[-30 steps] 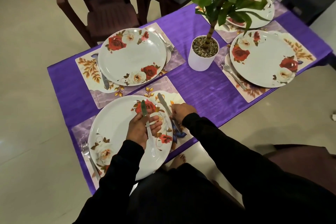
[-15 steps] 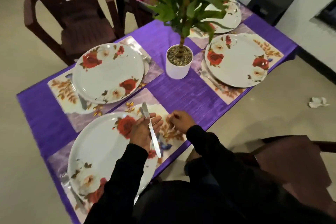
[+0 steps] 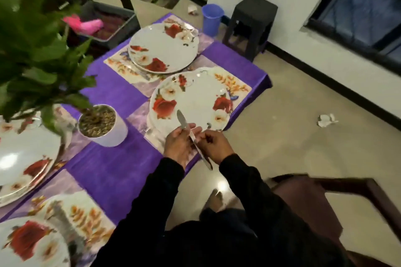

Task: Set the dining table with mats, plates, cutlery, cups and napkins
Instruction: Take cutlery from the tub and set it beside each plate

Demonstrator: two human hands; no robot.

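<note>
Purple-clothed table (image 3: 112,171): left hand (image 3: 178,145) grips slim silver knife (image 3: 193,140), blade up; right hand (image 3: 213,144) curled, contents unclear.

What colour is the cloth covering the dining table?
Purple, under the floral mats; the tablecloth shows clearly in the head view.

Dim indoor light, motion blur at left, wide-angle edge distortion.
</note>
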